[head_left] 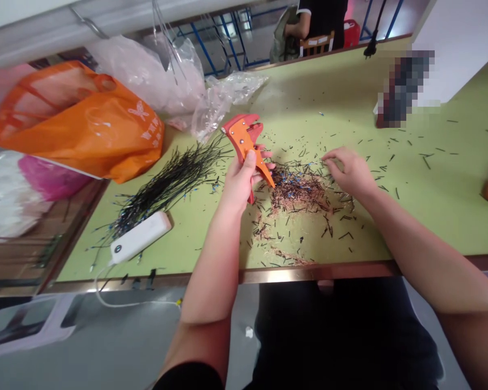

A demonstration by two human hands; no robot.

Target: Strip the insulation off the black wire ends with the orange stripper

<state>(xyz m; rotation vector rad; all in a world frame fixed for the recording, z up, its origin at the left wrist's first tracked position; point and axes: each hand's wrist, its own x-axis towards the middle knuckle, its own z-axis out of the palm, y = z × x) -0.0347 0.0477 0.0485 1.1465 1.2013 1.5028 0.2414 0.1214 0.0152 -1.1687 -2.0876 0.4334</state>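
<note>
Wire strippers [244, 142] sit clasped in the left grip [239, 183], the right grip [348, 172] spread open, cut clippings [296, 190] heaped between them, and a bundle of black wires [171, 181] lying left.

the left hand [239, 184] and right hand [350, 173] are bare, and so are both forearms. a short black sleeve [183, 378] shows at the bottom edge, its hem crossing the left upper arm. the torso and lap are covered in plain black cloth [337, 336] with soft folds; shirt and trousers can't be told apart. a small pale patch [325, 286] at its top is too small to tell.
</note>
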